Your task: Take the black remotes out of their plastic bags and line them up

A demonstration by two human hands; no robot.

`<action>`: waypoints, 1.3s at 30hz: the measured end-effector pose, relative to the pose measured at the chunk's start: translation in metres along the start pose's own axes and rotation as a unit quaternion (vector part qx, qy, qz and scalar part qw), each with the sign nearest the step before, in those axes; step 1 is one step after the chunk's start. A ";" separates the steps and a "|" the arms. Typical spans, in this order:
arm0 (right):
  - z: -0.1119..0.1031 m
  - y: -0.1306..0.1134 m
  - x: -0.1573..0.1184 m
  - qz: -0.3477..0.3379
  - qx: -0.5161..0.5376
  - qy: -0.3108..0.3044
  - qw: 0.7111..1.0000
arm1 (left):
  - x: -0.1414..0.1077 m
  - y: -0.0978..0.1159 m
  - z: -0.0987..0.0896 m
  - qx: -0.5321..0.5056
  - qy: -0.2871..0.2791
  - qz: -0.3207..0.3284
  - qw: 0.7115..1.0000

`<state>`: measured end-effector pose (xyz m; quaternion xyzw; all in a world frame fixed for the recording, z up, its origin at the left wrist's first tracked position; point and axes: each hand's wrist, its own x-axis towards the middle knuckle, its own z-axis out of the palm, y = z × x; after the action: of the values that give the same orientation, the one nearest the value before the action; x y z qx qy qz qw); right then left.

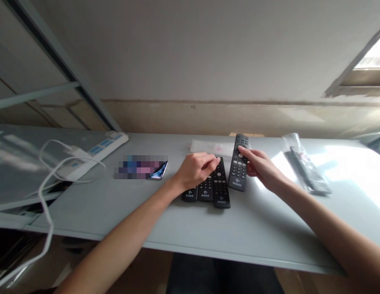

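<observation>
Three black remote controls lie side by side on the pale table, the left one [189, 194], the middle one [205, 188] and the longest on the right [221, 190]. My left hand [195, 170] rests over their upper ends and hides them, its fingertips on the longest remote. A fourth black remote [238, 169], slightly tilted, stands out beyond them, and my right hand [258, 164] has its fingers on that remote's upper part. Further right, a clear plastic bag [307, 168] holds another dark remote.
Behind the remotes lies a white packet [211, 148]. A phone [141, 167], partly blurred out, lies to the left, beyond it a white power strip [96, 157] with a white cable [46, 197] trailing over the table's left side. A wall stands behind the table.
</observation>
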<state>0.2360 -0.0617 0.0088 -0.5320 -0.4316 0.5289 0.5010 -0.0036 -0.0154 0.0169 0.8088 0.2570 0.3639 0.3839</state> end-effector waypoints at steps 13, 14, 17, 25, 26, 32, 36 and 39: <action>-0.019 -0.007 -0.001 0.020 -0.413 -0.158 0.897 | 0.007 -0.023 -0.010 0.184 -0.126 0.057 0.973; -0.015 -0.009 -0.003 0.025 -0.446 -0.151 0.882 | 0.007 -0.024 -0.010 0.195 -0.127 0.054 0.971; -0.003 -0.014 -0.007 0.040 -0.532 -0.100 0.840 | 0.007 -0.024 -0.009 0.218 -0.129 0.046 0.966; 0.006 -0.010 -0.006 0.006 -0.597 -0.054 0.800 | 0.006 -0.033 -0.006 0.205 -0.125 0.042 0.970; 0.006 -0.009 -0.005 0.000 -0.602 -0.050 0.797 | 0.006 -0.034 -0.006 0.204 -0.124 0.043 0.970; 0.003 -0.006 -0.004 -0.038 -0.577 -0.015 0.816 | 0.007 -0.031 -0.010 0.214 -0.106 0.056 0.969; -0.011 -0.007 0.001 -0.114 -0.489 0.095 0.859 | 0.010 -0.031 -0.020 0.234 0.021 0.053 0.970; -0.025 0.003 0.012 -0.228 -0.480 0.172 0.829 | 0.011 -0.040 -0.026 0.271 0.089 0.007 0.958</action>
<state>0.2619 -0.0522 0.0030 -0.6742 -0.6473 0.0255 0.3546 -0.0230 0.0265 0.0007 0.8486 0.3732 0.3543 0.1230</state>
